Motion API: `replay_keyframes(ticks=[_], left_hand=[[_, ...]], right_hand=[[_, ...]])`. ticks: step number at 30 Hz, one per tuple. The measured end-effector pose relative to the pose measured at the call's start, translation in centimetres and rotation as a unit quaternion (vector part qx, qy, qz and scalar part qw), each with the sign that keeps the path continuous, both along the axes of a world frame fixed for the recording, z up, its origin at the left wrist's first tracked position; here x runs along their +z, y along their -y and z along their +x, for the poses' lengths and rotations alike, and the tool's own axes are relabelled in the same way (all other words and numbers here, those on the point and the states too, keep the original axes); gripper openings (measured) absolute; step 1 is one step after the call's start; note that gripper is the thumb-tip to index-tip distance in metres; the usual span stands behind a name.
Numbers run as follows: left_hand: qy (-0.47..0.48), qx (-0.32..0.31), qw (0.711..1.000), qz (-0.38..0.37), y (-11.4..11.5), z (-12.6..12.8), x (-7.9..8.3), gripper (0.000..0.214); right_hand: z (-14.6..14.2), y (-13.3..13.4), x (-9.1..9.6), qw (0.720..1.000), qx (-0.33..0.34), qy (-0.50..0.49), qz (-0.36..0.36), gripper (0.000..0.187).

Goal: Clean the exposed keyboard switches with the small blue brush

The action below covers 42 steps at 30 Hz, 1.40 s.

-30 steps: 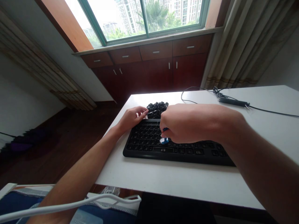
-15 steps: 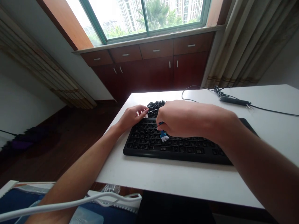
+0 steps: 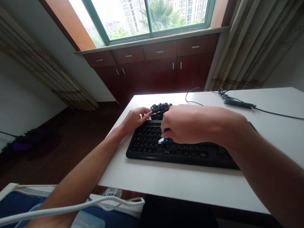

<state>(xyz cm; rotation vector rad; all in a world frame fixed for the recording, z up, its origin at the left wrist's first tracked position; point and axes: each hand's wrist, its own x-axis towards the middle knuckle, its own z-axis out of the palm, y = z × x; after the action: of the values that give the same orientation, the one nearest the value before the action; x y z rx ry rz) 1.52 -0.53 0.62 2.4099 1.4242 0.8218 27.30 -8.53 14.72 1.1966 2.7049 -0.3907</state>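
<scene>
A black keyboard (image 3: 185,162) with its keycaps off lies on the white table, bare key sockets showing. My right hand (image 3: 180,123) is closed round a small brush (image 3: 162,140) with a blue head and white bristles. The bristles point left and touch or hover just over the sockets at the keyboard's left half; the handle is mostly hidden in my fist. My left hand (image 3: 136,118) grips the keyboard's rear left corner, fingers bent and thumb along the edge. Just behind the keyboard, beside my left fingertips, is a pile of loose black keycaps (image 3: 160,108).
On the table's right rear lies a black cable (image 3: 222,92) with a dark stick-like device (image 3: 239,104) and metal prongs. A white curved bar (image 3: 71,208) crosses the lower left, above blue fabric (image 3: 14,202). Cabinets (image 3: 156,69) stand beneath the window beyond the table.
My right hand has shifted slightly right and toward me. The brush head has swung from pointing down to pointing left. My left hand has stayed in place.
</scene>
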Motion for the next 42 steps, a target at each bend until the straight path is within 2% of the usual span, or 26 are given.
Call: replay_keyframes(ticks=[5,10,15,17,24,27,31,34,38,40,42], left_hand=[[0.000,0.009,1.000,0.003,0.0,-0.2,-0.4,0.039],[-0.001,0.009,1.000,0.008,0.0,-0.3,-0.4,0.040],[-0.008,0.007,1.000,0.006,-0.2,-0.4,-0.5,0.037],[-0.010,0.008,1.000,0.009,-0.2,-0.5,-0.5,0.036],[0.000,0.002,1.000,0.006,-0.4,-0.5,-0.8,0.038],[-0.002,0.006,1.000,0.004,-0.4,-0.6,-1.0,0.038],[-0.001,0.007,1.000,0.006,-0.4,-0.7,-1.0,0.038],[0.004,0.007,1.000,0.006,-0.4,-0.6,-0.9,0.037],[0.009,0.004,1.000,0.004,-0.3,-0.5,-0.9,0.036],[0.009,0.001,1.000,0.008,-0.3,-0.4,-0.8,0.036],[0.007,-0.002,1.000,0.011,-0.3,-0.4,-0.7,0.036]], right_hand=[[0.7,-0.1,0.4,0.999,-0.018,0.043,-0.016,0.018],[0.5,-0.3,0.4,0.999,-0.026,0.024,-0.009,0.025],[0.0,-0.6,0.5,0.995,-0.046,-0.013,0.084,0.020],[0.0,-0.5,0.6,0.994,-0.040,-0.015,0.097,0.021],[0.6,-0.2,0.1,1.000,-0.025,0.013,-0.006,0.024],[0.8,-0.4,0.1,0.999,-0.027,0.023,-0.018,0.023],[0.9,-1.0,-0.1,1.000,-0.018,-0.011,-0.016,0.021],[0.7,-1.4,-0.2,0.999,-0.020,-0.030,0.015,0.020],[0.4,-1.4,0.1,0.989,-0.076,-0.014,0.130,0.023],[0.3,-1.2,0.2,0.988,-0.068,-0.027,0.133,0.023],[0.3,-1.1,0.1,0.993,-0.054,-0.034,0.100,0.024]])
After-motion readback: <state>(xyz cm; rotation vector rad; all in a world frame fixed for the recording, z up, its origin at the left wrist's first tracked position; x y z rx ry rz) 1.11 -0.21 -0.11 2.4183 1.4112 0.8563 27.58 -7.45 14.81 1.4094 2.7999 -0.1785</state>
